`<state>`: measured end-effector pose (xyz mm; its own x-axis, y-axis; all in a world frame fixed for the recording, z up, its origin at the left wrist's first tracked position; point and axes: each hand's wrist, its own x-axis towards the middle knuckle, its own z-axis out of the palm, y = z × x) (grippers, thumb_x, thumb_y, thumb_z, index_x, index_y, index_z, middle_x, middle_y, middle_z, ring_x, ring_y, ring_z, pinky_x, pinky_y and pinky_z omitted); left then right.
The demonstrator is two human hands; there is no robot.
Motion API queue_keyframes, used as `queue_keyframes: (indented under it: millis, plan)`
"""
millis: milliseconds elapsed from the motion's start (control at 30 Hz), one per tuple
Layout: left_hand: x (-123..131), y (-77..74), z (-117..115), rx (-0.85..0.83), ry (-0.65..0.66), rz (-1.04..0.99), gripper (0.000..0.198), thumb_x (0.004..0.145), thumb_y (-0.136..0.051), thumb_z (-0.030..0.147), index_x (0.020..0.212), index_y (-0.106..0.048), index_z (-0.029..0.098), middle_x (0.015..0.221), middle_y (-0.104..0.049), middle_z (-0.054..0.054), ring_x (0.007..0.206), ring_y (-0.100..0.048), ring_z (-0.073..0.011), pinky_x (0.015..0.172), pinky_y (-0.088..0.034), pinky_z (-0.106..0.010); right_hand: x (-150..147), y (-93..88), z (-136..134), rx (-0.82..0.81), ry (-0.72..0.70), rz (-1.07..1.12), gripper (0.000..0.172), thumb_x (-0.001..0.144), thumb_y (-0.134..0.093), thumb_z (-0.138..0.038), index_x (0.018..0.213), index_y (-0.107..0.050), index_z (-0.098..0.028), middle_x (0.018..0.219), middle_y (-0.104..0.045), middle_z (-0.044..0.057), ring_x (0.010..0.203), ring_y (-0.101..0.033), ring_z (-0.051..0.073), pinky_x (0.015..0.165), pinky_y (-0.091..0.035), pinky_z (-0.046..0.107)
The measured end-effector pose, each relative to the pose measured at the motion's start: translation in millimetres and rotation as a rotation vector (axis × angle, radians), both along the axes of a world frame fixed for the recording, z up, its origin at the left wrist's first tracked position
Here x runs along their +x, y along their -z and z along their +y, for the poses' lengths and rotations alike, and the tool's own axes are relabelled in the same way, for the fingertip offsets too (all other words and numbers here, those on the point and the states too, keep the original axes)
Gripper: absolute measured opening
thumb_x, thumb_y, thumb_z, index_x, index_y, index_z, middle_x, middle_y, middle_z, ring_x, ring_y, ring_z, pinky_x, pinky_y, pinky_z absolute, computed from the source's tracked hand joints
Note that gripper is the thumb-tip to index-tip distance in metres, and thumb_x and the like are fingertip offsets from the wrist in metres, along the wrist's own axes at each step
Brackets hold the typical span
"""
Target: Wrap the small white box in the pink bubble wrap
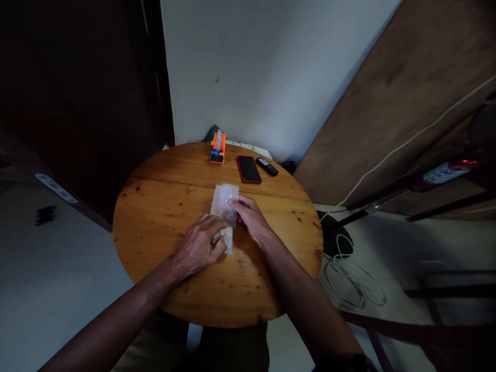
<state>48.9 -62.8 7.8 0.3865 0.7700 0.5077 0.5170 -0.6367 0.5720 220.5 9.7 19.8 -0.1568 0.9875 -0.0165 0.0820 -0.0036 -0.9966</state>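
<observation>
A piece of clear bubble wrap (227, 196) is held above the middle of the round wooden table (155, 222). My right hand (250, 214) grips its right edge, thumb on top and fingers underneath. On the lower left, my left hand (203, 240) has its fingers curled round the wrap's lower part, with a crumpled end showing beside the thumb. Whether anything lies inside the wrap cannot be made out.
Towards the table's back stand an orange tape dispenser (218, 148), a dark phone with a red edge (249, 169) and a small black device (267, 166). A white wall rises behind. Coiled pale cable (349, 279) lies on the floor at right.
</observation>
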Motion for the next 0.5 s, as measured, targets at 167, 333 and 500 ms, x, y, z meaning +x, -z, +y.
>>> queue_keyframes:
  millis: [167, 333, 500]
  plan:
    - [-0.7, 1.3, -0.5, 0.013, 0.003, 0.01, 0.03, 0.082, -0.051, 0.013, 0.107, -0.067, 0.018, 0.109, -0.072, -0.009, 0.1, -0.065, -0.0245, 0.095, -0.051, -0.044, -1.5, 6.0, 0.5, 0.036, 0.014, 0.082, 0.035, 0.067, -0.077, -0.045, 0.087, -0.072, -0.018, 0.076, -0.068, 0.0, 0.069, -0.058, 0.015, 0.066, -0.047, 0.027]
    - [-0.4, 1.5, -0.7, 0.021, 0.025, -0.018, 0.033, 0.081, -0.052, 0.01, 0.11, -0.066, 0.019, 0.112, -0.072, -0.008, 0.107, -0.065, -0.0241, 0.099, -0.05, -0.043, -1.4, 9.1, 0.6, 0.094, 0.024, 0.07, 0.035, 0.065, -0.078, -0.042, 0.09, -0.073, -0.018, 0.079, -0.07, 0.0, 0.073, -0.06, 0.016, 0.072, -0.049, 0.029]
    - [-0.2, 2.5, -0.4, 0.047, 0.022, -0.028, 0.032, 0.08, -0.052, 0.01, 0.108, -0.066, 0.017, 0.112, -0.071, -0.009, 0.108, -0.065, -0.0243, 0.099, -0.05, -0.043, -0.8, 10.7, 0.6, 0.119, 0.044, 0.078, 0.037, 0.063, -0.08, -0.042, 0.09, -0.073, -0.017, 0.078, -0.07, 0.001, 0.071, -0.058, 0.016, 0.07, -0.048, 0.028]
